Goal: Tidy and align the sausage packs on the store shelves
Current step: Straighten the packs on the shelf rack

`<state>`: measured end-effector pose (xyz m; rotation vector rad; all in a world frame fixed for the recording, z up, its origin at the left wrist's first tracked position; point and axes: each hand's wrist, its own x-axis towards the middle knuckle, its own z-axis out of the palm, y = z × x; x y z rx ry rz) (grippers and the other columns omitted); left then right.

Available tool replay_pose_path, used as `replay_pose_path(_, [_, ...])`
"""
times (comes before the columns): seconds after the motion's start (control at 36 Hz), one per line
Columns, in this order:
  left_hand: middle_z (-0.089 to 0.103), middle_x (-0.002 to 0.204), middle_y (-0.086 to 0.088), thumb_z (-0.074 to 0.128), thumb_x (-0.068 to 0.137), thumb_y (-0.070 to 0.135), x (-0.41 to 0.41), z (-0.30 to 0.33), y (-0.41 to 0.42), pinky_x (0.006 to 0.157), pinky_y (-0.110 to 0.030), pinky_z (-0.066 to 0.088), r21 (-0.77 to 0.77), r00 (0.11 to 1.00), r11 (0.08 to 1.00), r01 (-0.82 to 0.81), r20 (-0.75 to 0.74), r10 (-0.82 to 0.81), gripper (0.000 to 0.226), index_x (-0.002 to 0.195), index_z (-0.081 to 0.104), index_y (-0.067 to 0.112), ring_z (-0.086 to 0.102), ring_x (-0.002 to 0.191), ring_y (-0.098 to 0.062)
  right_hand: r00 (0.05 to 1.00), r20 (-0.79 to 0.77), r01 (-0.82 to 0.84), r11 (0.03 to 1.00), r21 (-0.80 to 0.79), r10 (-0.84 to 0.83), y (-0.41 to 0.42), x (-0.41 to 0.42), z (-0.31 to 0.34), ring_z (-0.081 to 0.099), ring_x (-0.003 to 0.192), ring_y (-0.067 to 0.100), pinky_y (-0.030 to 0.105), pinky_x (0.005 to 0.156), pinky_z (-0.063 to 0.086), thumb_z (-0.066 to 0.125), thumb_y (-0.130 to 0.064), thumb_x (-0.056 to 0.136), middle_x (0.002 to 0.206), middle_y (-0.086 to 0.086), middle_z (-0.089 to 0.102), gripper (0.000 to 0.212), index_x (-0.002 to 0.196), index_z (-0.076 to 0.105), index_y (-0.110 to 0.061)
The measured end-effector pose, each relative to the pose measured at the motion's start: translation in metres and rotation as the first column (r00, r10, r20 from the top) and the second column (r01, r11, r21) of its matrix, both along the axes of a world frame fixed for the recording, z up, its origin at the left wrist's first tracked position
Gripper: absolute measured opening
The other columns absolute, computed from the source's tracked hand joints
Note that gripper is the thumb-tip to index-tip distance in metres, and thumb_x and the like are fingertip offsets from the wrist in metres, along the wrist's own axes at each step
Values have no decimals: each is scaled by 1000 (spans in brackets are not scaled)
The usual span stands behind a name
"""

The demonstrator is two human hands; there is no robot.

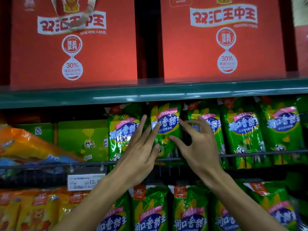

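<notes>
Hands, left (138,149) and right (198,147), fingers straight, press glossy green pack (166,120).

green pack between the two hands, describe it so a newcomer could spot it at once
Below the dark green shelf edge carrying two big red boxes, green sausage packs stand behind a wire rail. The green pack is second from the row's left end, with the left hand and right hand either side.

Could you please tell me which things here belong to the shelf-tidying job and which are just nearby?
Job: green sausage pack; left hand; right hand; neighbouring green packs.
Nearby: red boxes; price tag; orange packs.
</notes>
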<state>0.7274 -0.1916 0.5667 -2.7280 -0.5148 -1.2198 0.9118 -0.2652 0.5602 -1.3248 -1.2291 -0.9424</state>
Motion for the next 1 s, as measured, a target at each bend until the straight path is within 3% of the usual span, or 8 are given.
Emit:
replay_pose_path(0.17, [1,169,19,35,110,32,3,1,9,127,-36,5,32,997,999,2,81,-5,59,164,10,28,-23,152,0,1000,-1,28,994,104,-28,0,5,8,56,123,37,55,101,48,76,-42,86,105,7,67,45,119,75,-11])
replay_pose_path(0.25, [17,168,14,35,111,34,2,3,13,128,-38,4,85,996,996,-29,86,22,57,163,16,26,-17,154,0,998,26,55,991,120,-59,-1,10,14,57,120,37,54,101,48,78,-36,86,99,7,66,34,111,79,-13])
replay_pose_path(0.39, [41,159,6,24,104,54,-9,-10,22,126,-27,4,172,990,976,-134,60,126,63,162,26,29,15,154,-8,976,184,93,987,128,-116,-2,13,5,52,104,21,40,95,45,70,-37,91,89,4,66,34,111,79,-12])
replay_pose_path(0.53, [25,165,7,24,105,56,-14,-11,21,126,-40,22,195,989,970,-144,62,135,62,161,26,31,14,155,-12,971,216,90,993,70,-103,-9,9,-2,52,118,19,37,96,46,62,-39,96,105,1,72,42,128,70,-13])
replay_pose_path(0.58, [4,171,12,29,106,54,-14,-8,18,127,-40,15,239,994,966,-104,42,97,61,163,17,35,1,158,-12,972,234,26,998,50,-37,-13,7,-8,48,134,18,39,105,47,66,-31,97,131,-6,66,46,140,61,-16])
replay_pose_path(0.67, [-4,172,13,37,108,43,-10,-6,15,127,-38,3,361,997,931,-53,-36,71,62,164,10,34,-6,159,-14,944,329,-16,1000,-24,23,-17,7,-18,34,149,17,44,116,39,60,-28,101,154,-8,49,49,148,52,-17])
replay_pose_path(0.86, [-21,166,26,14,105,51,2,3,14,128,-34,-7,324,984,945,-45,-147,97,58,161,-1,45,-22,153,-2,942,308,206,956,-209,-136,-18,11,-25,12,157,11,44,126,16,34,-50,105,156,-7,46,60,149,50,-13])
replay_pose_path(1.0, [-8,169,22,36,110,45,-1,2,12,125,-32,5,324,993,946,-22,-100,57,58,163,13,37,-13,156,-3,950,296,176,955,-240,-101,-30,7,-23,9,157,12,41,126,10,32,-54,105,161,-7,38,63,155,41,-16])
